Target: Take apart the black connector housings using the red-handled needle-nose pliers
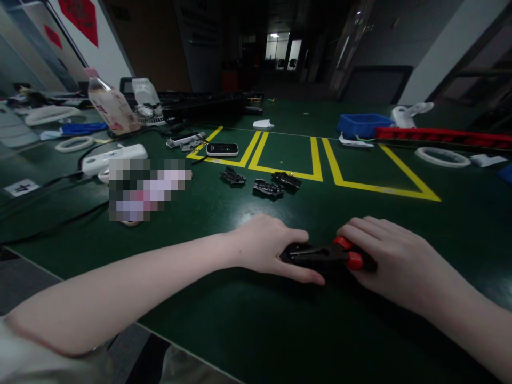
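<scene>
A pair of dark pliers with red on the handles (pixel 326 256) lies across the space between my hands, low over the green table. My right hand (pixel 392 256) is closed round the handle end, its fingers curled over the red grips. On the other side, my left hand (pixel 266 245) has the black front end between thumb and forefinger; its other fingers are hidden. Whether a small part sits in the jaws I cannot make out. Beyond my hands are three black plastic parts: one on the left (pixel 232 176), one in the middle (pixel 268 188) and one on the right (pixel 287 180).
Yellow tape frames (pixel 286 172) mark the green table (pixel 192 298). At left are a blurred-out flat object (pixel 150 194), a white power strip (pixel 116 158), cables and a bottle (pixel 112 104). A small white-edged device (pixel 222 150) and a blue bin (pixel 362 125) stand further back.
</scene>
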The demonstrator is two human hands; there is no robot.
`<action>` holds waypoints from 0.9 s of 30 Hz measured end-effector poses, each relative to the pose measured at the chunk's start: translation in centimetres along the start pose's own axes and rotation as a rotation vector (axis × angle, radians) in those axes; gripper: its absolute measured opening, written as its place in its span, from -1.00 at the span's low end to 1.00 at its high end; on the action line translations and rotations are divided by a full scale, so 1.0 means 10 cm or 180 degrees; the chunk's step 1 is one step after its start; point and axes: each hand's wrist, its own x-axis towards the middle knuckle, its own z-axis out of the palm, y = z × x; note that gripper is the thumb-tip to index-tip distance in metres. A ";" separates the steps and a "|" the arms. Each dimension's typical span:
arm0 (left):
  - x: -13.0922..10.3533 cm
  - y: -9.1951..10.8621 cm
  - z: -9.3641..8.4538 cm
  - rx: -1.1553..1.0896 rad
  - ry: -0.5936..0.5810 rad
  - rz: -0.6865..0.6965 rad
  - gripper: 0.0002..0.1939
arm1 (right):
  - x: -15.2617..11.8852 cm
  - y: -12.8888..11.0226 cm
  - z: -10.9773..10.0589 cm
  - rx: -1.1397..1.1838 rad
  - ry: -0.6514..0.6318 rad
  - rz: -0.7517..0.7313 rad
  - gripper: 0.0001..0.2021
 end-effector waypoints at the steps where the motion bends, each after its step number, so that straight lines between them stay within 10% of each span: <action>1: 0.00 0.00 0.00 0.0011 0.0012 0.0002 -0.43 | 0.00 0.01 0.00 -0.0001 0.0007 -0.0002 -0.79; 27: -0.02 -0.01 -0.02 -0.0393 -0.0068 -0.0064 -0.44 | -0.12 0.07 0.00 0.0161 -0.0031 0.0333 -0.78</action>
